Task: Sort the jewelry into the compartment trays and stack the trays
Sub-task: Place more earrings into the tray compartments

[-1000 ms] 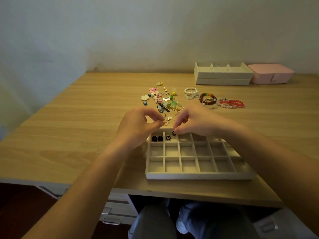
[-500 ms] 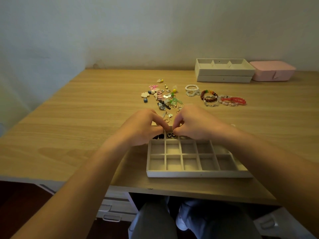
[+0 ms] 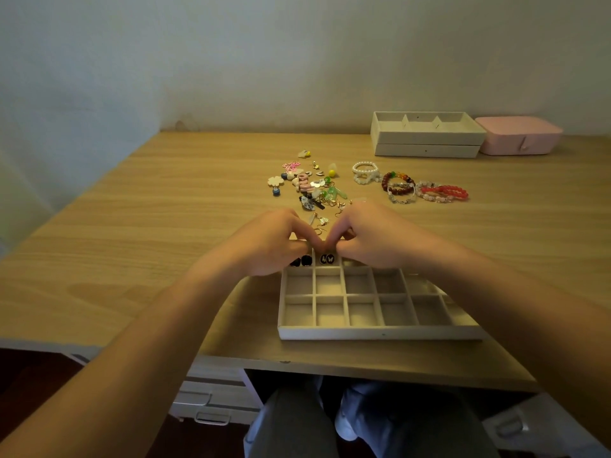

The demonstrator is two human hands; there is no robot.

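Left hand & right hand curl tip-to-tip over the compartment tray's far row, hiding most of it; can't tell if the fingers pinch anything. Dark studs peek out below. Loose jewelry lies just beyond on the wooden tabletop; 2 stacked trays & a pink box sit by the plain wall.
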